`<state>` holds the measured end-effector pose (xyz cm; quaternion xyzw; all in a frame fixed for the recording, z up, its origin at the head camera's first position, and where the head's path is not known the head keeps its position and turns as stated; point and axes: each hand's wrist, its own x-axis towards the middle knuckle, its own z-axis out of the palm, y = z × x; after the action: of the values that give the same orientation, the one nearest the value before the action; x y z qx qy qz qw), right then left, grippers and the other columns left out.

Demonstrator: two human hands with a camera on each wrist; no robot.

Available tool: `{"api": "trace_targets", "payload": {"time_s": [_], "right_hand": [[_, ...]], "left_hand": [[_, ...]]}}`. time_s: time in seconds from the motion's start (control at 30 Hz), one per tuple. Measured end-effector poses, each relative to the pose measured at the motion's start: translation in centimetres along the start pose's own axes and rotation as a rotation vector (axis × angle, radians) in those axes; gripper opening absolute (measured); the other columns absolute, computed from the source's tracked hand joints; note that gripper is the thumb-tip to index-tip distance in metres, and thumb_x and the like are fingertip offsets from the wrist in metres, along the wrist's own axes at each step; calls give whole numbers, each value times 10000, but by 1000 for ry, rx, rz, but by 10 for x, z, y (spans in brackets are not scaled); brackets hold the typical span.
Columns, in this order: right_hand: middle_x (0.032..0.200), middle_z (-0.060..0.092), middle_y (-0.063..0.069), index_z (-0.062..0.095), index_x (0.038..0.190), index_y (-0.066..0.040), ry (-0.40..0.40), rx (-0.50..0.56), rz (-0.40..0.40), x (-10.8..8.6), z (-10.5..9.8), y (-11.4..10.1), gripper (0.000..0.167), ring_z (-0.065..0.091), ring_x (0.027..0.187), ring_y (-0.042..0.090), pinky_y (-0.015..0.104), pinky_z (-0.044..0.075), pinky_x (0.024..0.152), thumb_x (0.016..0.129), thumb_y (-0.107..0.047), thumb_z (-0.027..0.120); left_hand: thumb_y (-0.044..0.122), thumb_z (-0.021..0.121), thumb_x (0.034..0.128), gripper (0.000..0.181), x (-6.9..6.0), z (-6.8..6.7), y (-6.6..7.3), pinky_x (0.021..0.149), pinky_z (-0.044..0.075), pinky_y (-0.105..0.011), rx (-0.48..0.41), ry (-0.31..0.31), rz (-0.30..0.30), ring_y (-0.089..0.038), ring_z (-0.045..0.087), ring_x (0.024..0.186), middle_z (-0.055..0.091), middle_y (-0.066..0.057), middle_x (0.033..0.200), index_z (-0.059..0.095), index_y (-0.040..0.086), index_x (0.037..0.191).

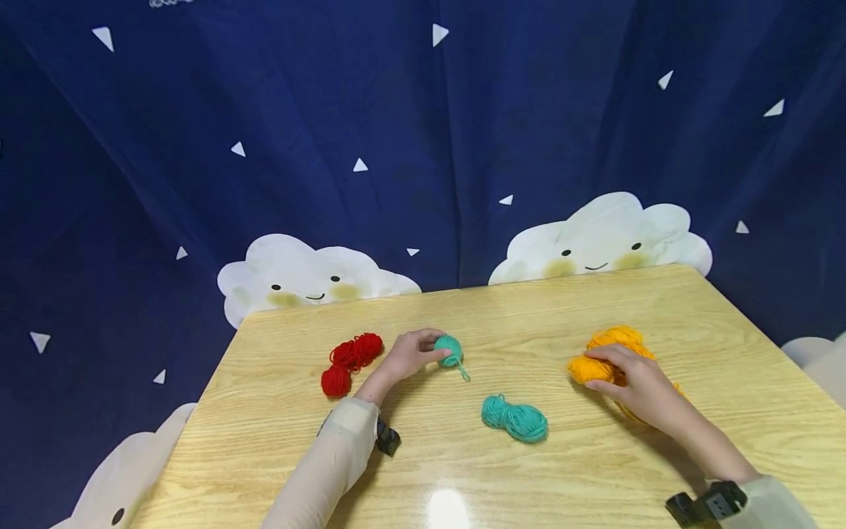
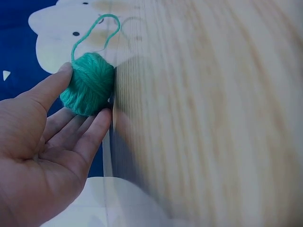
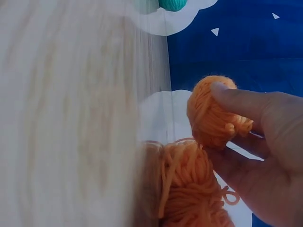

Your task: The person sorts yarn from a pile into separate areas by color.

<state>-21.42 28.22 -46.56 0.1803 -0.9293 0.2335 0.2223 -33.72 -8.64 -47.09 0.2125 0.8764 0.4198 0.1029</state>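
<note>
My left hand point(image 1: 411, 354) holds a small ball of teal yarn point(image 1: 449, 351) at the middle back of the table, thumb on one side and fingers on the other. A loose loop of strand trails from that ball in the left wrist view. Over at the right, my right hand point(image 1: 637, 380) grips a small ball of orange yarn point(image 3: 213, 111) between thumb and fingers. Beside and partly behind that hand lies a larger orange yarn skein point(image 1: 621, 336), close below the ball in the right wrist view. Some of its strands are hidden by the hand.
On the wooden table point(image 1: 423, 470), a teal yarn skein point(image 1: 515, 419) pinched at its middle lies between the hands. Red yarn point(image 1: 355, 354), with a red ball point(image 1: 335, 382) at its near end, lies left of my left hand. A dark blue curtain point(image 1: 396, 110) hangs behind the table.
</note>
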Motion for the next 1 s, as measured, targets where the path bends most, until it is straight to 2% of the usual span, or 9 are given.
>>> {"api": "trace_targets", "payload": {"time_s": [0.03, 0.17, 0.27, 0.33, 0.4, 0.5, 0.67, 1.0], "right_hand": [[1055, 700, 97, 690, 1121, -37, -4, -4, 2, 0, 0, 0, 428, 647, 924, 265, 227, 512, 723, 726, -107, 839], [1054, 693, 112, 688, 1110, -24, -21, -6, 0, 0, -1, 3, 421, 650, 943, 290, 119, 474, 779, 724, -98, 839], [1057, 696, 124, 691, 1094, -25, -38, -19, -7, 0, -2, 5, 412, 648, 967, 305, 132, 480, 814, 717, -93, 842], [1076, 693, 150, 686, 1096, -19, -66, -17, 6, 0, -3, 5, 400, 643, 1001, 333, 288, 535, 845, 730, -89, 832], [1108, 685, 179, 678, 1111, -11, -108, -16, 29, 0, -4, 5, 392, 634, 1041, 361, 469, 532, 857, 752, -87, 815], [1151, 663, 219, 662, 1130, 3, -180, 5, 66, 0, -5, 5, 378, 610, 1082, 402, 560, 504, 892, 786, -89, 788], [1182, 645, 239, 657, 1133, -5, -239, 3, 101, 1, -6, 5, 359, 597, 1103, 421, 571, 504, 901, 808, -103, 773], [1182, 644, 231, 649, 1134, -6, -238, -4, 114, -1, -6, 6, 364, 601, 1098, 411, 560, 510, 898, 807, -103, 775]], "left_hand": [[275, 667, 936, 420, 0, 0, -1, 953, 553, -379, 0, 1, 1, -281, 663, 1141, 679, -131, 1242, 617, 75, 1302], [267, 668, 936, 421, 0, 1, -2, 947, 555, -382, -7, 3, 0, -286, 663, 1137, 678, -135, 1243, 615, 70, 1304], [270, 668, 936, 421, -1, 0, -1, 949, 554, -384, -6, 1, -3, -287, 661, 1141, 678, -131, 1243, 614, 75, 1305], [274, 666, 937, 422, -2, 0, 0, 950, 553, -388, -6, -2, -1, -290, 658, 1146, 677, -132, 1243, 613, 76, 1305], [276, 666, 937, 423, -3, 0, 0, 953, 552, -389, -4, -3, -3, -289, 657, 1149, 676, -129, 1246, 613, 79, 1307], [273, 668, 935, 421, -3, 0, 0, 951, 553, -389, -8, -2, -4, -289, 659, 1144, 679, -129, 1240, 615, 77, 1304], [272, 670, 934, 424, -2, 1, -2, 942, 556, -385, -18, -4, -5, -286, 665, 1130, 687, -128, 1220, 614, 75, 1305], [282, 671, 933, 414, 1, 1, -1, 930, 559, -374, -10, -7, 7, -274, 672, 1116, 698, -115, 1194, 621, 81, 1292]]}}
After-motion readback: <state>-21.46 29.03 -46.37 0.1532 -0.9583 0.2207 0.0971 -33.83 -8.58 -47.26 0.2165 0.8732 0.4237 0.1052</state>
